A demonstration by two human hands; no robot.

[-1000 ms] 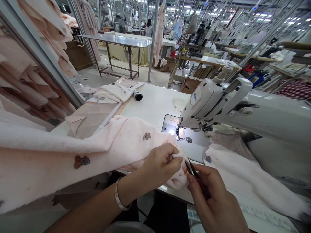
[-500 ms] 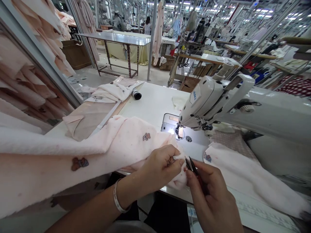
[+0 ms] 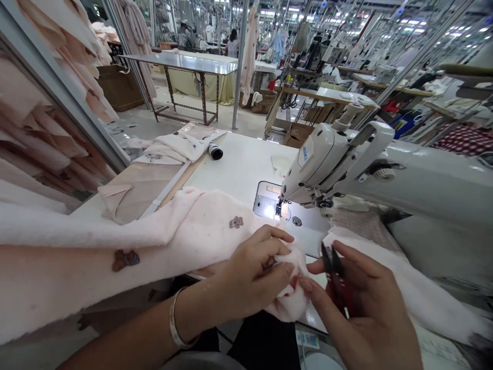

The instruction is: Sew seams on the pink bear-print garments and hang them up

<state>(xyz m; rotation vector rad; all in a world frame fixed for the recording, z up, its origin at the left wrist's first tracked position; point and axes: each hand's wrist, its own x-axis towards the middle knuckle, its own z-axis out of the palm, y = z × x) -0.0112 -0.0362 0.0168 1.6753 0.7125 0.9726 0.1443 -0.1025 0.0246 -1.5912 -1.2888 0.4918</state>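
Note:
Fluffy pale pink fabric (image 3: 208, 221) with small bear prints stretches from the left side to the front edge of the sewing table. My left hand (image 3: 254, 270) is closed on a bunched end of it, just in front of the sewing machine's needle area. Thread snips (image 3: 334, 264) with dark blades and a red part sit in my right hand (image 3: 370, 308), blades pointing up and away from the cloth. The thumb and a fingertip of that hand reach to the bunched cloth's right edge. Whether they pinch it is hard to see.
The white sewing machine (image 3: 331, 169) stands at the right over its lit needle plate (image 3: 265, 203). Another pink fabric piece (image 3: 416, 288) lies right of my hands. A dark-ended roll (image 3: 215, 150) and folded cloth (image 3: 169, 149) lie at the back left, beside a metal post (image 3: 73, 87).
My right hand has moved right with the snips, and their blades have come away from the cloth. The fingers of my left hand have shifted on the bunched end.

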